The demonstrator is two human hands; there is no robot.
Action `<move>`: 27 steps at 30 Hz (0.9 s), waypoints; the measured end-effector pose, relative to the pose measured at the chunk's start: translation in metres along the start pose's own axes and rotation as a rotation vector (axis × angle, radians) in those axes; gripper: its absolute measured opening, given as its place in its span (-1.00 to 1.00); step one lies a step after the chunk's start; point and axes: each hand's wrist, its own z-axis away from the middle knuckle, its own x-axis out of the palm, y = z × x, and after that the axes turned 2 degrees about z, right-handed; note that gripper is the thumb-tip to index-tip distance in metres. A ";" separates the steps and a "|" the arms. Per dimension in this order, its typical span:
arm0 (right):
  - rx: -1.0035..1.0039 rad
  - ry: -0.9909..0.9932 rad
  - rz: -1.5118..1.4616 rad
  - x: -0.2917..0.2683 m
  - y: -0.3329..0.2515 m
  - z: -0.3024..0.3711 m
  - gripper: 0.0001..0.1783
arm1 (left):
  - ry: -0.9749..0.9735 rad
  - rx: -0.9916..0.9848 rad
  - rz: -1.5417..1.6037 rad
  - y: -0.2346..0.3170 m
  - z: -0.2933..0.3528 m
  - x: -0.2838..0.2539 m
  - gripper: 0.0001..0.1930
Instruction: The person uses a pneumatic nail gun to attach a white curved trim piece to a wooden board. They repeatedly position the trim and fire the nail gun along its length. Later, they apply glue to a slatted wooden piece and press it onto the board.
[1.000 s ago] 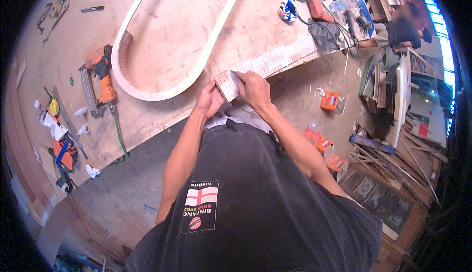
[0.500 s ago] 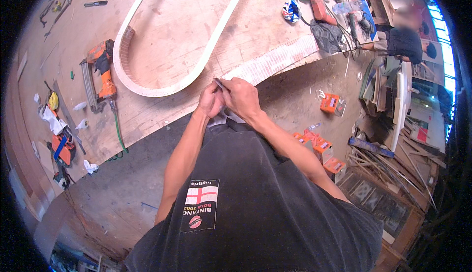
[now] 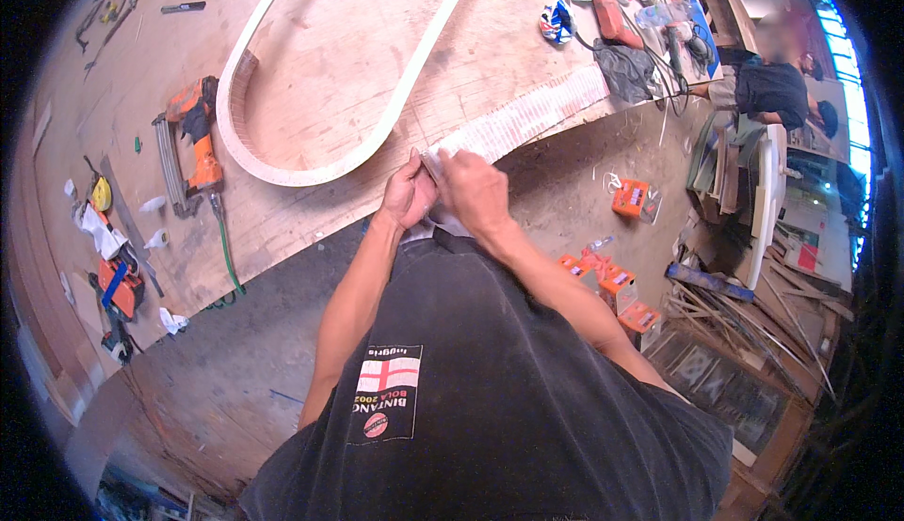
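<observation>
My left hand (image 3: 409,195) and my right hand (image 3: 477,192) meet in front of my body at the near edge of the workbench, both with fingers closed. Between them is a small, thin piece that I cannot make out. A pale strip with close cross cuts (image 3: 537,116) lies along the bench edge and runs from my hands toward the upper right. Just beyond my hands stands a white band bent into a U (image 3: 311,176), its inner side slotted at the curve. Slight blur hides the right fingertips.
An orange nail gun (image 3: 201,135) with a green hose lies left on the workbench (image 3: 301,79). Tools and a dark plastic bag (image 3: 626,71) crowd the upper right. Orange boxes (image 3: 633,199) sit on the floor, near stacked wood strips (image 3: 744,323). Another person (image 3: 772,88) is at the far right.
My right hand has moved slightly right and down, away from the left fingers. The dark tip that showed between my hands is no longer clear. My left hand has barely shifted.
</observation>
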 end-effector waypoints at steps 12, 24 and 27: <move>-0.029 0.120 -0.156 0.002 0.033 0.004 -0.70 | -0.134 -0.016 0.058 0.002 -0.004 -0.011 -0.45; 0.303 0.035 0.163 0.009 0.171 -0.037 -0.73 | 0.145 0.020 -0.437 0.008 0.008 -0.025 -0.62; 0.116 0.080 0.103 0.032 0.131 -0.015 -0.76 | 0.203 0.037 -0.483 0.003 0.006 -0.019 -0.62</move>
